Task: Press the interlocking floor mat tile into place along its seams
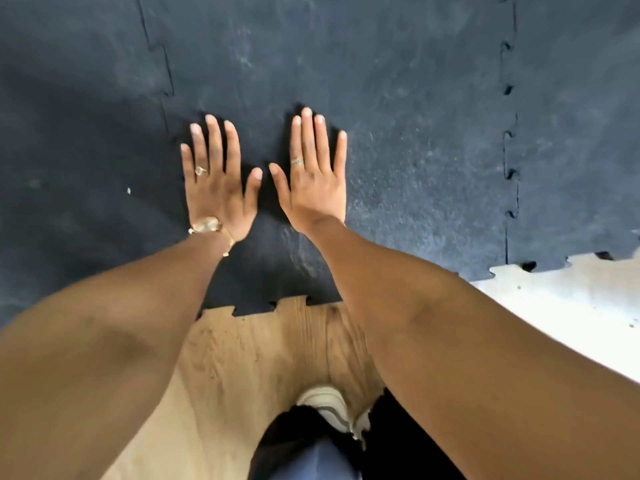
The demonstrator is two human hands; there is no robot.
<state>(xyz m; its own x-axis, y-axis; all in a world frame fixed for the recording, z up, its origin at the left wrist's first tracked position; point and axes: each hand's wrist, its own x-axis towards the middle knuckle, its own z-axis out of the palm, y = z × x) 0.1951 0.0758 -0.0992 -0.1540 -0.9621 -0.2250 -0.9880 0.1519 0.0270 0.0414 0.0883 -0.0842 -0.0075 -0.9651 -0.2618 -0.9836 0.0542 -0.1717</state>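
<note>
both palms down flat on the dark floor mat tile, which lies on the floor between its neighbours, toothed seam showing at right. left hand fingers spread, ring and wrist bracelet on show, just beside the left seam. right hand spread flat too, thumbs nearly meeting. neither grip holds anything. bare wood floor below the tile's near edge.

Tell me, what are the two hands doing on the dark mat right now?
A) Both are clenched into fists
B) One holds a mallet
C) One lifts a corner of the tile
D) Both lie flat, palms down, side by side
D: the left hand and right hand both lie flat with fingers spread on the dark floor mat tile, holding nothing.
</note>
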